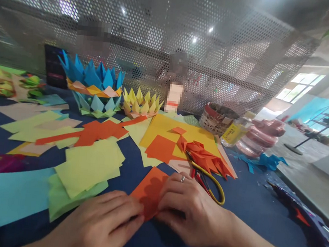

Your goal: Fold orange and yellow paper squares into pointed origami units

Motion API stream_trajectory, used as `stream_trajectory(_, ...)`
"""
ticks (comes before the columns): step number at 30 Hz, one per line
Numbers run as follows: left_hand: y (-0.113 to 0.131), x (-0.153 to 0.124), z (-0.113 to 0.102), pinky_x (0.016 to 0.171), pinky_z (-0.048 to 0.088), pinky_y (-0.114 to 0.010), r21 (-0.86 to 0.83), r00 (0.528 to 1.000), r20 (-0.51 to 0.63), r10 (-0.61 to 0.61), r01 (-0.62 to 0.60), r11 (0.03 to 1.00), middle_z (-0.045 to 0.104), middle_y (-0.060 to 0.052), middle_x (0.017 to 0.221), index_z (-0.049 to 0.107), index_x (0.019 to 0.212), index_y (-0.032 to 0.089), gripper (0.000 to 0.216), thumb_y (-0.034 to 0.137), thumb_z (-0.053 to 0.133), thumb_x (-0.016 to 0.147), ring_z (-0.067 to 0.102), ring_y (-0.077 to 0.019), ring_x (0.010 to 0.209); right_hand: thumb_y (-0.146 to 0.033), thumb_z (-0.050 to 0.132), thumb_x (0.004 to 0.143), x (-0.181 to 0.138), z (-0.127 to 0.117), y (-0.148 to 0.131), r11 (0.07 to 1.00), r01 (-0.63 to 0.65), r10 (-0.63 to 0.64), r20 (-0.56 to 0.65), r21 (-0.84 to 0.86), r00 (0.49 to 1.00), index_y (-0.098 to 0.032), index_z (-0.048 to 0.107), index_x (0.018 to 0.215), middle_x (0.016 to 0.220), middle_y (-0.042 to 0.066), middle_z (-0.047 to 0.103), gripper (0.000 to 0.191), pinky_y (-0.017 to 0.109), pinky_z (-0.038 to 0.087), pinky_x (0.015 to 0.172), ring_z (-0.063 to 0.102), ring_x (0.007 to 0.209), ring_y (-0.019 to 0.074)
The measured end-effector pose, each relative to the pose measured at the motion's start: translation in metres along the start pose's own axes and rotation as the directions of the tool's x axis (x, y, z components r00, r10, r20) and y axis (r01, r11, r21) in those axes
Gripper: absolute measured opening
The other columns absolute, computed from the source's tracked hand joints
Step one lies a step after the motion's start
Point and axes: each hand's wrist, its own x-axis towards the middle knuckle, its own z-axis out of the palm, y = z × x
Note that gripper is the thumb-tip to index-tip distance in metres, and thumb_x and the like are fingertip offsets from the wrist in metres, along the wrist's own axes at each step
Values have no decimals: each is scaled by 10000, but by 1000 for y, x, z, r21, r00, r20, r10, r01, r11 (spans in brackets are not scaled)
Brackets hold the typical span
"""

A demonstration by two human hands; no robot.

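Note:
An orange sheet of paper [150,186] lies between my two hands at the near middle of the table. My left hand [103,218] pinches its lower left edge between thumb and fingers. On the other side, my right hand [187,207], with a ring on one finger, grips the right edge. The fingertips cover part of the paper's near edge. Just beyond my right hand are scissors [218,193] with yellow and black handles. Folded orange paper pieces [205,154] are heaped against them. Left of the sheet is a stack of pale yellow-green paper squares [89,164].
Blue folded-paper points [95,74] and a yellow folded-paper ring [141,104] stand at the back. A glue gun [303,218] lies at right, near a bottle [236,130] and a pink container [259,138]. A perforated metal screen [150,29] rises behind the table.

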Motion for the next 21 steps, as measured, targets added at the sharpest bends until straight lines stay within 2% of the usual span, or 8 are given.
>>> stream_trajectory(5,4,-2,4,774,504,-277,35,994,-102,-47,51,998,794,36,879,732,914,220,464,170,337,1151,710,-125,770,-204,729,971,2,5,-4,969,-242,243,-3,48,970,-175,638,773,774,13,687,220,296,444,755,600,768,159)
stream_trajectory(9,3,1,7,734,493,-281,85,991,-121,-58,69,994,785,61,827,706,890,231,462,192,334,1161,699,-117,715,-111,765,879,1,14,-8,921,-388,390,-57,40,919,-185,566,719,747,-12,639,266,264,410,688,561,707,133)
stream_trajectory(13,1,1,10,699,481,-302,87,989,-136,-64,76,993,776,55,802,690,860,228,461,184,340,1157,701,-126,711,-70,753,848,1,19,-12,898,-438,439,-66,26,896,-189,555,722,752,-21,639,264,268,386,683,550,694,127)
stream_trajectory(14,1,0,11,715,491,-302,86,993,-94,-76,84,993,787,44,844,703,902,225,448,172,335,1153,713,-131,744,-72,749,850,1,19,-12,897,-442,442,-70,15,894,-191,556,724,754,-20,642,259,272,384,690,547,699,130)
stream_trajectory(15,1,-2,12,697,484,-299,75,985,-170,-16,29,997,776,48,811,691,879,225,461,168,324,1152,697,-126,706,-73,744,852,1,20,-13,897,-443,442,-78,4,894,-192,560,728,759,-18,646,252,276,383,697,544,705,135)
stream_trajectory(17,0,-4,14,710,499,-290,76,988,-146,-55,66,995,785,25,859,699,921,211,439,136,324,1137,703,-132,737,-80,733,860,1,21,-13,897,-441,438,-91,-12,894,-195,562,735,765,-14,648,241,281,381,705,536,708,139)
stream_trajectory(18,-1,-5,14,694,500,-283,52,981,-194,-14,24,998,782,22,852,689,916,210,459,135,292,1135,698,-130,723,-84,727,866,1,21,-12,897,-442,438,-94,-16,894,-196,564,741,769,-13,648,234,283,380,706,533,706,140)
stream_trajectory(21,-6,-6,10,824,553,-214,-22,984,-156,-85,82,996,797,11,1014,714,1056,223,375,99,360,1054,730,-125,882,-97,727,866,0,22,-11,899,-436,432,-94,-26,897,-198,533,737,770,-10,638,253,289,380,710,532,705,143)
